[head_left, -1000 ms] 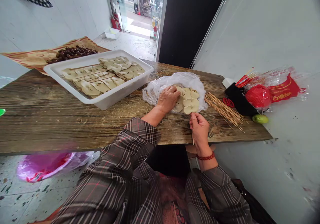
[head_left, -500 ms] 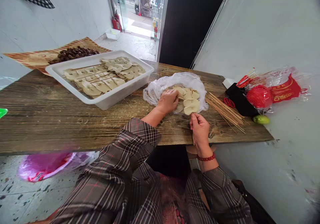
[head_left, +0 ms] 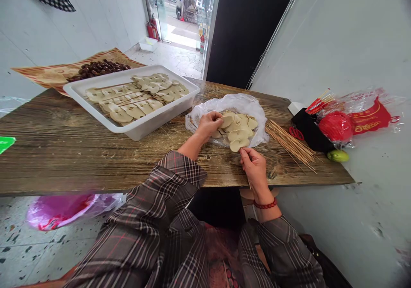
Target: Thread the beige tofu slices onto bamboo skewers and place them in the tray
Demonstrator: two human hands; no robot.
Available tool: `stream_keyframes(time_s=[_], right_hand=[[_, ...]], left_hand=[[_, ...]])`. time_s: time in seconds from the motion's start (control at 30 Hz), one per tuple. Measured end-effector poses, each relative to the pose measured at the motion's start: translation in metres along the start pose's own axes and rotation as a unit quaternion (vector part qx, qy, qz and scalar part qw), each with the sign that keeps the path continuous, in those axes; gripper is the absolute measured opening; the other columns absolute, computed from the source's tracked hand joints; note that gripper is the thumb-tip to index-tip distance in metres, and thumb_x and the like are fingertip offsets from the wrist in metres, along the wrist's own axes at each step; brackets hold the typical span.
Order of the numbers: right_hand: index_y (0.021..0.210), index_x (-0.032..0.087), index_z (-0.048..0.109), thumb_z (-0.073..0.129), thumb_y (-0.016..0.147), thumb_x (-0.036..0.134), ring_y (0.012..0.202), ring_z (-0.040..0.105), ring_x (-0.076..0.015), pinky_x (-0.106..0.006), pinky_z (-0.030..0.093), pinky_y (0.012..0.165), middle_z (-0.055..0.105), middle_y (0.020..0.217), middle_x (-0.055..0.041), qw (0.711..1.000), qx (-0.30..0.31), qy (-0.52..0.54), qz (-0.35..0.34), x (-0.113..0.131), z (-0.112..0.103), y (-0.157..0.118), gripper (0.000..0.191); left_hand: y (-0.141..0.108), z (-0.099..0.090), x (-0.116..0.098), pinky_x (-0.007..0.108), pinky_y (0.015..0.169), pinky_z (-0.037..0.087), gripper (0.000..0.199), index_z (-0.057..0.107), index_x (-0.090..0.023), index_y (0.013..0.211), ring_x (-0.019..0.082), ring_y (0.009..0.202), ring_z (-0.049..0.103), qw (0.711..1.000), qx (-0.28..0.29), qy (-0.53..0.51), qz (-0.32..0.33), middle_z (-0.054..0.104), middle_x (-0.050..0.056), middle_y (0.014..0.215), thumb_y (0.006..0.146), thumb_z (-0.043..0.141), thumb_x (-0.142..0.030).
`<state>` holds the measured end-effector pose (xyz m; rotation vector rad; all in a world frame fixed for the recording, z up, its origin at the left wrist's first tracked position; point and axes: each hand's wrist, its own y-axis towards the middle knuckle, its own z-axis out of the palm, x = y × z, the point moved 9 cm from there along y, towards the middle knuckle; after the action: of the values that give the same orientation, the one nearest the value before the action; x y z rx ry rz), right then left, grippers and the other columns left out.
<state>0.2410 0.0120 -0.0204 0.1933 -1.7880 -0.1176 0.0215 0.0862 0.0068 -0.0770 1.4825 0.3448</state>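
My left hand point(head_left: 208, 124) pinches a pale flat slice point(head_left: 226, 121) over the open plastic bag point(head_left: 257, 108), which holds more such slices. In my right hand point(head_left: 254, 164) is a thin wooden skewer point(head_left: 249, 184), held near the bag's front edge. Pale slices point(head_left: 239, 139) are threaded on its upper end. To the right of the bag lies a bundle of bare skewers point(head_left: 290, 144). A white tray point(head_left: 144, 127) on the left holds rows of skewered slices point(head_left: 128, 104).
Dark brown pieces point(head_left: 99, 69) lie on patterned paper point(head_left: 35, 72) behind the tray. At the table's right end are a black holder point(head_left: 310, 129), a red ball point(head_left: 335, 125) in plastic and a green fruit point(head_left: 338, 155). A purple basin point(head_left: 61, 211) stands below the table.
My left hand has lifted slightly leftward out of the slices and now shows one between its fingertips. My right hand and the skewered slices have shifted a little to the left.
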Motion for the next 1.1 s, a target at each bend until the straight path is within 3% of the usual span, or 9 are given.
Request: stream_keyframes(time_s=[0.1, 0.23, 0.47, 0.77, 1.1], right_hand=[[0.09, 0.015, 0.073, 0.06, 0.086, 0.052, 0.048, 0.044, -0.0096, -0.022, 0.032, 0.046, 0.054, 0.056, 0.0026, 0.998, 0.036, -0.042, -0.025, 0.003, 0.005, -0.001, 0.04], [0.09, 0.016, 0.074, 0.059, 0.088, 0.048, 0.049, 0.045, -0.0099, -0.022, 0.033, 0.047, 0.055, 0.057, 0.0022, 0.995, 0.071, -0.066, -0.04, 0.006, 0.011, -0.002, 0.035], [0.09, 0.017, 0.074, 0.059, 0.088, 0.048, 0.05, 0.047, -0.0107, -0.022, 0.033, 0.048, 0.056, 0.059, 0.0016, 0.992, 0.082, -0.079, -0.047, 0.008, 0.014, -0.002, 0.035], [0.086, 0.017, 0.072, 0.056, 0.089, 0.047, 0.05, 0.044, -0.0109, -0.023, 0.032, 0.049, 0.054, 0.058, 0.0016, 0.989, 0.088, -0.1, -0.059, 0.011, 0.015, -0.002, 0.035], [0.084, 0.018, 0.072, 0.054, 0.09, 0.045, 0.057, 0.051, -0.0133, -0.024, 0.037, 0.056, 0.06, 0.063, 0.0004, 0.985, 0.083, -0.126, -0.08, 0.016, 0.017, -0.001, 0.033]], left_hand=[[0.001, -0.004, 0.0, 0.02, 0.053, 0.042, 0.012, 0.06, -0.015, 0.075, 0.009, 0.056, 0.051, 0.996, -0.001, -0.087, -0.029, 0.058, -0.003, 0.063, 0.067, 0.068, -0.018], [0.003, -0.009, -0.004, 0.02, 0.05, 0.043, 0.016, 0.059, -0.016, 0.08, 0.009, 0.055, 0.053, 0.992, -0.001, -0.122, -0.032, 0.061, -0.002, 0.066, 0.068, 0.068, -0.02], [0.003, -0.015, -0.012, 0.018, 0.047, 0.037, 0.016, 0.059, -0.015, 0.077, 0.007, 0.054, 0.049, 0.993, -0.018, -0.119, -0.011, 0.06, -0.002, 0.065, 0.067, 0.068, -0.022], [0.004, -0.016, -0.015, 0.018, 0.048, 0.038, 0.015, 0.062, -0.015, 0.08, 0.007, 0.055, 0.048, 0.995, -0.019, -0.097, 0.004, 0.06, -0.002, 0.067, 0.067, 0.066, -0.019], [-0.001, -0.013, -0.024, 0.019, 0.052, 0.038, 0.013, 0.066, -0.014, 0.078, 0.007, 0.057, 0.047, 0.997, -0.008, -0.065, 0.031, 0.059, -0.002, 0.066, 0.067, 0.069, -0.021]])
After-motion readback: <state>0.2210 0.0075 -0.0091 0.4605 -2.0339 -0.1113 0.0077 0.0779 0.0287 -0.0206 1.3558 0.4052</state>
